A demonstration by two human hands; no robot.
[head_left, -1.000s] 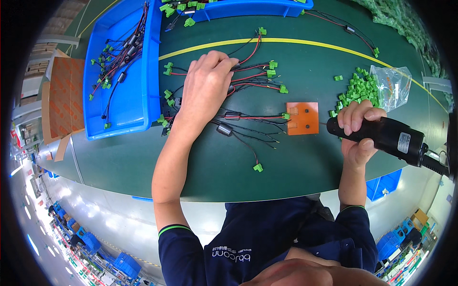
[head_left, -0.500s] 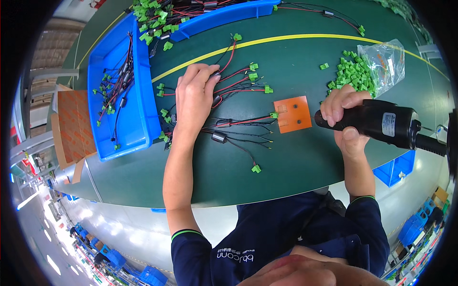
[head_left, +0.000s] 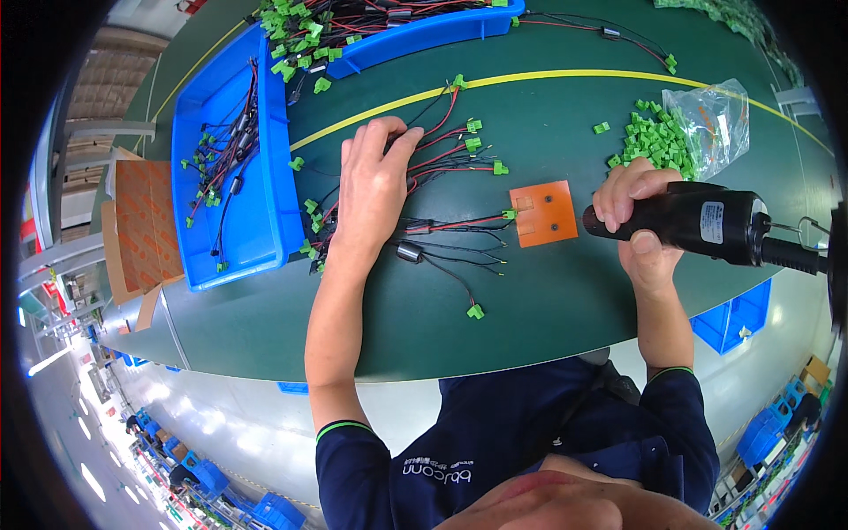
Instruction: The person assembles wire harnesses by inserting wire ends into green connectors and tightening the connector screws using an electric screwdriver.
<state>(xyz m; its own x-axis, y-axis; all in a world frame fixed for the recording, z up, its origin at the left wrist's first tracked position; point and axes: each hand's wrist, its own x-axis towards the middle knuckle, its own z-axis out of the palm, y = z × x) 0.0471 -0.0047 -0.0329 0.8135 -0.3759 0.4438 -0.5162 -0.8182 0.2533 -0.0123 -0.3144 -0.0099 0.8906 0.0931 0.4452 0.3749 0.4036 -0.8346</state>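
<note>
Left hand [head_left: 375,181], over the left part of the spread wire harnesses [head_left: 433,163]; fingers bent, thumb and forefinger close together at a red-and-black lead; whether they pinch it or merely rest there cannot be told, the hand hiding the contact; right hand [head_left: 632,190], fingers and thumb wrapped about the nose end of a black electric screwdriver [head_left: 685,221], its long axis running roughly left to right, nose toward the left; orange fixture plate [head_left: 549,232], with two dark round fittings, lying between the hands, just beside the screwdriver's nose and much nearer the right hand; green terminal block [head_left: 509,215] on a red lead at the plate's left edge, to the right of the left fingertips and nearer the viewer; its harness stretched roughly left to right, in line with plate and tool; black cylindrical cable core [head_left: 409,253] on the nearest harness, beside the left wrist; loose green terminal blocks [head_left: 649,141] heaped beyond the right hand, against a clear plastic bag [head_left: 729,132]; blue tray [head_left: 284,221] of further harnesses, left of the left hand.
</note>
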